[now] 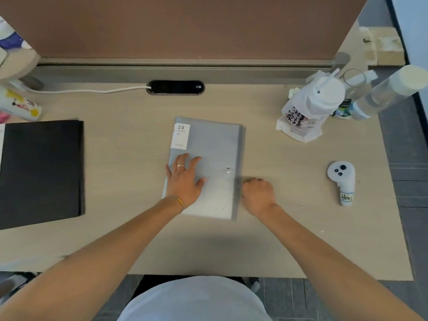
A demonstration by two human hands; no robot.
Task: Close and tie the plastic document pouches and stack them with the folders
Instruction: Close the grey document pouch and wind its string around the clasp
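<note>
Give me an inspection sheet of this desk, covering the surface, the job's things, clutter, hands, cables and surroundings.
Surface: light wood desk, mostly bare in front.
Job's things: grey translucent pouch lies flat at centre, metal snap button near its right edge; black folder at left.
Clutter: bagged drink cup, clear bottle, white controller at right; printed container at far left.
Hands: left hand flat on the pouch; right hand curled at its right edge, grip blurred.
Cables: white cable runs into the black grommet.
Surroundings: brown partition behind; grey floor at right.
</note>
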